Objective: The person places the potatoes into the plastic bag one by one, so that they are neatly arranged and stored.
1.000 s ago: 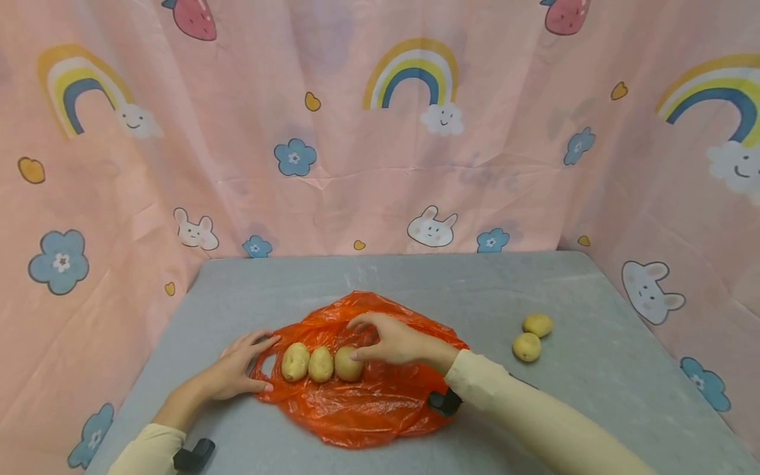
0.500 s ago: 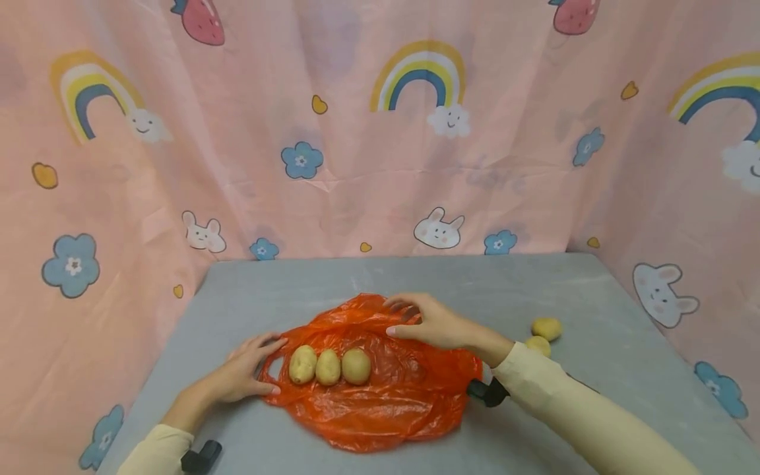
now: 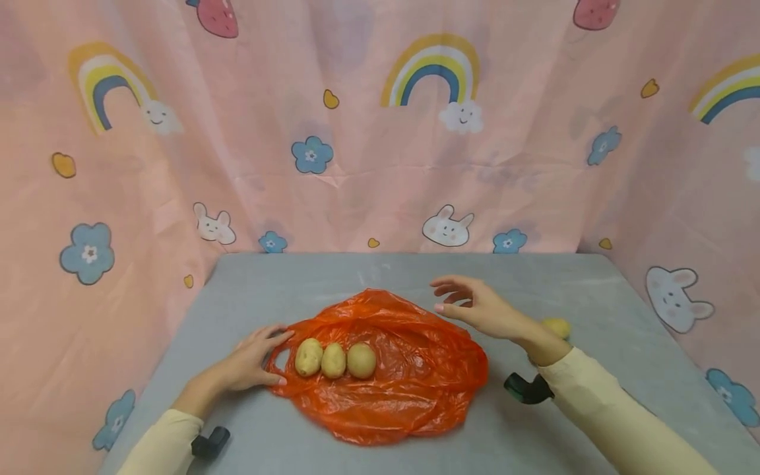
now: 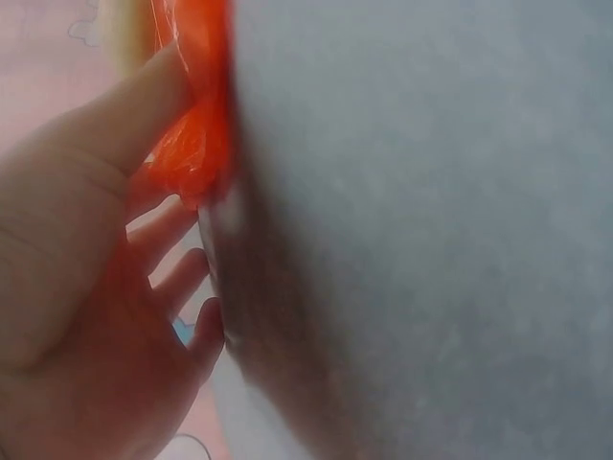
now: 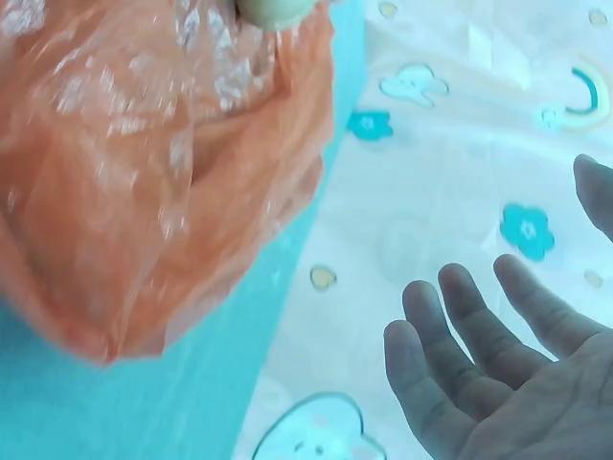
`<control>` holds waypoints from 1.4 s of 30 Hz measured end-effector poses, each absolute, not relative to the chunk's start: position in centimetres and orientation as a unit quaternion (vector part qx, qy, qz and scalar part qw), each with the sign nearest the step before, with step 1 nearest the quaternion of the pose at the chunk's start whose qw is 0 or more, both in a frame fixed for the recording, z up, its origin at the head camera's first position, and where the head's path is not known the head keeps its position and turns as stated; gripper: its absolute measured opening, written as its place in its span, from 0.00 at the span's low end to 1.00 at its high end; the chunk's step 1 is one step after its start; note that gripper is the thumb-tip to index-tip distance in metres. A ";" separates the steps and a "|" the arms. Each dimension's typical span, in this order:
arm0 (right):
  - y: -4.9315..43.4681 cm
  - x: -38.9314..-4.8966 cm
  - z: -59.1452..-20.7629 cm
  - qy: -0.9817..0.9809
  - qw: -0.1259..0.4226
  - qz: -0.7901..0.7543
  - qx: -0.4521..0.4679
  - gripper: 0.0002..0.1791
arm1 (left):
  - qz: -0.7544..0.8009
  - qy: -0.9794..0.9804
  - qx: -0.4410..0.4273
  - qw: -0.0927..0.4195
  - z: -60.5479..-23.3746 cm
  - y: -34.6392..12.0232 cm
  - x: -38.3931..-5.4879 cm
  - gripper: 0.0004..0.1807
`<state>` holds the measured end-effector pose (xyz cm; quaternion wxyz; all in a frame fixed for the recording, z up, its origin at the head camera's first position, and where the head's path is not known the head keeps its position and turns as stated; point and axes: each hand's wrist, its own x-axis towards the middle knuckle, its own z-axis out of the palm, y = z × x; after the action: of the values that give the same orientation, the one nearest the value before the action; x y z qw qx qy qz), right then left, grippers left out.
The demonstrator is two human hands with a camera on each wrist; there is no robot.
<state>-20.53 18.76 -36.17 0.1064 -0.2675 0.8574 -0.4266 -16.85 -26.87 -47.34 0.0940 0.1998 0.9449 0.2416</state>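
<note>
A red plastic bag [image 3: 410, 396] lies spread on the grey table in the head view. Three potatoes [image 3: 334, 361] sit in a row on its left part, beside the handle hole. My left hand [image 3: 255, 361] rests at the bag's handle end, thumb and fingers spread at its two edges. The left wrist view has the thumb touching the gathered red plastic [image 4: 196, 144]. My right hand [image 3: 483, 309] hovers past the bag's upper right side, fingers loosely bent and holding nothing. Behind the right wrist shows part of a loose potato [image 3: 558, 327].
The grey table [image 3: 285, 277] extends around the bag. A pink printed curtain [image 3: 368, 191] hangs along its back and sides. Each sleeve has a black device at the wrist, the right one [image 3: 527, 389] close to the bag's right edge.
My right hand has withdrawn from beside the rightmost potato in the row, moving right and away, off the bag. Its arm now covers much of the loose potatoes. The left hand stays at the handle.
</note>
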 end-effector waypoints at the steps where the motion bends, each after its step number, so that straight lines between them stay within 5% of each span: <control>1: 19.1 -20.5 -36.1 0.860 0.101 -0.426 -0.264 0.26 | 0.241 0.945 0.200 0.094 -47.3 -26.8 -16.9 0.50; 42: 30.8 -21.6 -39.6 0.914 0.078 -0.371 -0.143 0.29 | 0.246 0.944 0.200 0.086 -47.6 -26.9 -16.8 0.50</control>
<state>-21.57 30.85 -39.56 0.0782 -0.1432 0.9142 -0.3709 -16.81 -26.88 -47.63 0.0862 0.2005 0.9445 0.2456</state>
